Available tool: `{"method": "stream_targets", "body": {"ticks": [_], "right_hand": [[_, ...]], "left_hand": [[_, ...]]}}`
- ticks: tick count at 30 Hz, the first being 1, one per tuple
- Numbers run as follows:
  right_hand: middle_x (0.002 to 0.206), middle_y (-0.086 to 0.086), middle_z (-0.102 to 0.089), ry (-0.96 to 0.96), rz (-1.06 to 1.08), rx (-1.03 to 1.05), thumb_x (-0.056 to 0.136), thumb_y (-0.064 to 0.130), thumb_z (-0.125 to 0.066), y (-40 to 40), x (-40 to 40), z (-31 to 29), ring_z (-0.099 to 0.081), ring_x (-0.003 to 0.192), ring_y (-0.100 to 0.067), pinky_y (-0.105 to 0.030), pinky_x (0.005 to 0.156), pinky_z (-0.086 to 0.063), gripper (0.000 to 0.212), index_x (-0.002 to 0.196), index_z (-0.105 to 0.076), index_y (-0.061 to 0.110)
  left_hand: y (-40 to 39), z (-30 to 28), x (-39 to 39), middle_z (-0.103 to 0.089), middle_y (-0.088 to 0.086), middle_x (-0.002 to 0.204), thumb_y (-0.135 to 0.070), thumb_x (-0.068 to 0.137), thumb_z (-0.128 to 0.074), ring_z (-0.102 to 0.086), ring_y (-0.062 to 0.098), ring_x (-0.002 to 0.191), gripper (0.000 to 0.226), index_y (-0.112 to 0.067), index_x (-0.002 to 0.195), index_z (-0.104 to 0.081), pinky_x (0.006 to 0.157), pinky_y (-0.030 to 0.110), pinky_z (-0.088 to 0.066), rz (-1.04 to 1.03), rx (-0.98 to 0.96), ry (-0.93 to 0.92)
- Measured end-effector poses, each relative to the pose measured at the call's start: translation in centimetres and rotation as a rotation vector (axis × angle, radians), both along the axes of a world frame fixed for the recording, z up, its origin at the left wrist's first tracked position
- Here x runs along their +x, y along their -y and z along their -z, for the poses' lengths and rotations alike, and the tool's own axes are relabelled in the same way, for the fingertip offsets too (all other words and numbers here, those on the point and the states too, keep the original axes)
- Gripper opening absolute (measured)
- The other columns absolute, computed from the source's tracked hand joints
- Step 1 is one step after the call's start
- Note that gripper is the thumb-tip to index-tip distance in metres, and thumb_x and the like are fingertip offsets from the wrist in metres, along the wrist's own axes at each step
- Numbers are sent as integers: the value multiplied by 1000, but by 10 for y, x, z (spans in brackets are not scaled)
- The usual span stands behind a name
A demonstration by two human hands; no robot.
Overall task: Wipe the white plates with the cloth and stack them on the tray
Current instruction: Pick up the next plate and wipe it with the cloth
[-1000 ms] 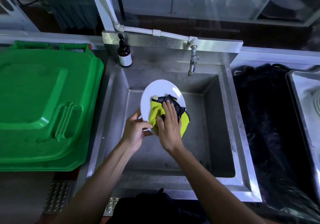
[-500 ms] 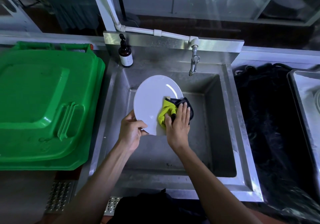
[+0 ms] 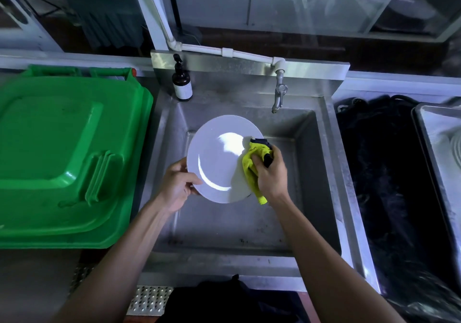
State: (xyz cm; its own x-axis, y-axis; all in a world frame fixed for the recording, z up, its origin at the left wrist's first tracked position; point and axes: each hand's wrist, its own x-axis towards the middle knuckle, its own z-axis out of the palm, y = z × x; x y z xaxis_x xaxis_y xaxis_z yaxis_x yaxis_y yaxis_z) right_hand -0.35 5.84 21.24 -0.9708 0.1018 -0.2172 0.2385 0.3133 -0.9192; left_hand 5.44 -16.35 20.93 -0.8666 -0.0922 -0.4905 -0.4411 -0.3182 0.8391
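A stainless steel sink [image 3: 324,185] fills the middle of the frame, with a tap [image 3: 279,95] at its upper edge and a brown pump bottle [image 3: 182,83] standing on the rim to the tap's left. A green bin lid [image 3: 64,153] takes up the left side, and a metal tray [image 3: 424,133] shows at the far right edge, beyond a dark mass I cannot identify.

The white plate [image 3: 219,158] is held over the basin at centre frame, its face tilted up toward the camera, probably so any drips fall into the sink. The left hand [image 3: 178,185] grips the plate's lower-left rim, thumb on the face and fingers curled behind, which steadies it against the wiping pressure. The right hand [image 3: 270,173] is closed round a bunched yellow-and-dark cloth [image 3: 253,165], pressing it against the plate's right edge. By my reading the wipe is working the rim; the plate is not yet on the tray.
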Motion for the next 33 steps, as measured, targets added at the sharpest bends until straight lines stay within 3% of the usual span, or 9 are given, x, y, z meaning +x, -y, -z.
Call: {"method": "stream_targets", "body": {"ticks": [4, 12, 15, 17, 21, 24, 27, 30, 33], "right_hand": [[96, 19, -64, 1, -41, 15, 91, 21, -69, -6, -8, -4, -58, 85, 15, -1, 66, -41, 32, 109, -55, 44], [87, 13, -68, -57, -132, 45, 88, 11, -68, -10, -10, -9, -61, 76, 4, -6, 60, -44, 50, 89, -59, 60], [88, 6, -68, -72, -168, 69, 87, 12, -70, -12, -12, -8, -63, 79, -1, -11, 66, -48, 38, 100, -62, 46], [90, 4, -68, -71, -216, 107, 87, 13, -72, -12, -14, -9, -64, 86, -13, -24, 75, -53, 30, 110, -64, 32], [97, 4, -68, -139, -286, 179, 84, 11, -74, -8, -15, -14, -63, 93, -20, -36, 84, -53, 32, 111, -65, 25], [102, 0, -64, -192, -232, 229, 81, 8, -74, -7, -15, -15, -60, 98, -23, -36, 84, -51, 34, 111, -65, 23], [95, 10, -55, -264, -178, 262, 77, 0, -71, -9, -15, -20, -57, 94, -19, -27, 77, -43, 40, 106, -64, 26], [89, 27, -47, -380, -147, 302, 72, -10, -68, -11, -14, -29, -57, 96, -22, -31, 78, -45, 45, 106, -65, 20], [90, 28, -48, -508, -117, 337, 65, -16, -64, -13, -13, -36, -58, 97, -31, -50, 81, -49, 50, 106, -65, 14]], "left_hand": [[11, -3, -6, -69, 10, 87, 2, 55, -60, -63, 31, 78, 38, -15, 86, -72, 57, 42, -57, 88, -47, 10], [31, -24, -22, -72, 9, 97, -2, 56, -63, -69, 24, 86, 44, -24, 91, -78, 59, 36, -56, 369, -200, 18], [32, -32, -27, -74, 5, 91, -3, 55, -63, -69, 20, 82, 46, -26, 92, -78, 54, 32, -54, 446, -275, 22], [29, -38, -31, -73, 4, 87, -3, 55, -62, -69, 19, 78, 49, -25, 97, -77, 52, 30, -53, 513, -330, 28], [24, -42, -39, -72, -2, 79, -1, 56, -55, -66, 10, 69, 57, -38, 93, -79, 49, 24, -49, 604, -413, 18], [17, -34, -40, -77, -9, 90, -3, 55, -55, -67, 12, 85, 64, -47, 95, -77, 65, 26, -51, 533, -466, -10], [8, -24, -39, -77, -16, 95, -3, 58, -55, -68, 10, 94, 61, -52, 88, -77, 84, 32, -53, 383, -483, -50], [3, -17, -34, -78, -13, 93, -4, 64, -60, -70, 3, 85, 53, -47, 89, -79, 74, 27, -52, 223, -403, -92], [3, -14, -20, -78, -5, 90, -6, 70, -65, -72, 12, 86, 40, -32, 97, -80, 69, 22, -57, -6, -254, -117]]}}
